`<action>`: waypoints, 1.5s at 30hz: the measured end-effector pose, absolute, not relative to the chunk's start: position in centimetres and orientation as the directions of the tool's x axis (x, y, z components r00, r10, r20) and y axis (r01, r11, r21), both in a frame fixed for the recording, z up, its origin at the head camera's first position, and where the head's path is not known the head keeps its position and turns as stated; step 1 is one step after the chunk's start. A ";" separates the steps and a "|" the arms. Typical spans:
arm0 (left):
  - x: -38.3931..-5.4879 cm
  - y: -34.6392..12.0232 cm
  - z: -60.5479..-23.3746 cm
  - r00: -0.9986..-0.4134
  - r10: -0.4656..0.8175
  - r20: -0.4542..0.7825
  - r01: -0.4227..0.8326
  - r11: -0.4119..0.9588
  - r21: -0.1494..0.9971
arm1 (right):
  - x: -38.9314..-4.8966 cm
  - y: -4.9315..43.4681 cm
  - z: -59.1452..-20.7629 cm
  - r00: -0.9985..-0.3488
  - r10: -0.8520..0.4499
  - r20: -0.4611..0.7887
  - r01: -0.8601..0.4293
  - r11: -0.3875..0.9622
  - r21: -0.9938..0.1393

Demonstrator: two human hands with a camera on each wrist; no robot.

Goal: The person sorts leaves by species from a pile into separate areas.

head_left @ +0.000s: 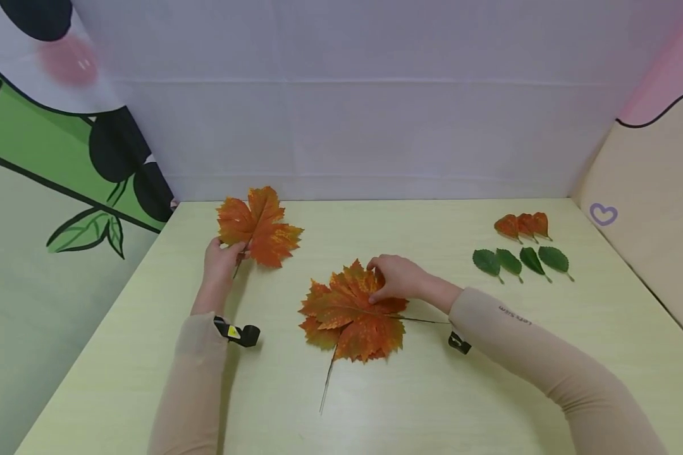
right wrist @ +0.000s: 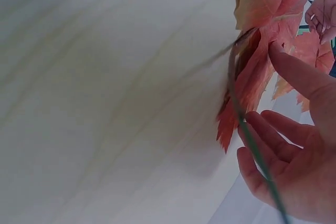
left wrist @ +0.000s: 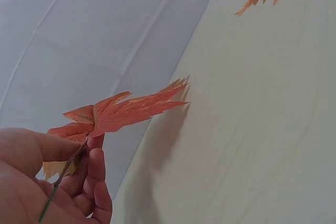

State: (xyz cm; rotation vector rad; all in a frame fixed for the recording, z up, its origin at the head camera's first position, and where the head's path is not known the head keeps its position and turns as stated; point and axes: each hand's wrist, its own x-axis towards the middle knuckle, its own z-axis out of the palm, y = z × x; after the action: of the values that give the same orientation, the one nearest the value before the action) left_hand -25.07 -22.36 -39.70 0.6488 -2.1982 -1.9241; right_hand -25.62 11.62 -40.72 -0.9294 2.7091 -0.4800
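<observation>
At the left rear of the table, my left hand [head_left: 221, 260] pinches an orange artificial maple leaf [head_left: 264, 229] by its stem [left wrist: 65, 169], holding it tilted up. In the left wrist view, thumb and fingertips meet where stem joins leaf. My right hand [head_left: 399, 277] is at a stack of overlapping maple leaves [head_left: 350, 309] in the middle of the table. Its thumb [right wrist: 289, 64] touches a leaf, while the loosely bent fingers stand apart from the thumb near the leaf's edge. A thin green stem [right wrist: 257, 153] runs from the stack past that hand.
Toward the right rear lie a row of green leaves [head_left: 522, 262] and, behind it, a few small orange-red leaves [head_left: 523, 225]. A pale cloth backdrop [head_left: 375, 139] rises at the table's rear edge, with printed panels [head_left: 62, 189] along the sides.
</observation>
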 end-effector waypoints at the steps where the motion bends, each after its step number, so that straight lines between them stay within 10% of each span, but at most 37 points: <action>1: -25.1 -22.5 -39.7 -0.893 -0.418 -0.168 -0.227 0.097 0.969 | -25.6 11.6 -40.8 -0.771 -0.627 -0.112 -0.549 0.743 -0.383; 26: -24.0 -25.3 -40.7 -0.877 -0.459 -0.145 -0.366 0.442 0.819 | -25.7 11.9 -41.0 -0.807 -0.574 -0.140 -0.449 0.750 -0.486; 45: -23.7 -26.3 -40.3 -0.830 -0.478 -0.287 -0.492 0.386 0.780 | -26.0 13.7 -40.4 -0.844 -0.522 -0.124 -0.322 0.677 -0.662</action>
State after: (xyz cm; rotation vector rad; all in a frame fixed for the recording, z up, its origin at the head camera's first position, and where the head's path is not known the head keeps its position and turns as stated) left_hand -23.65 -26.33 -40.28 0.9201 -2.6282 -1.4868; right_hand -25.97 13.67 -40.40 -0.6701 2.5893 -0.9372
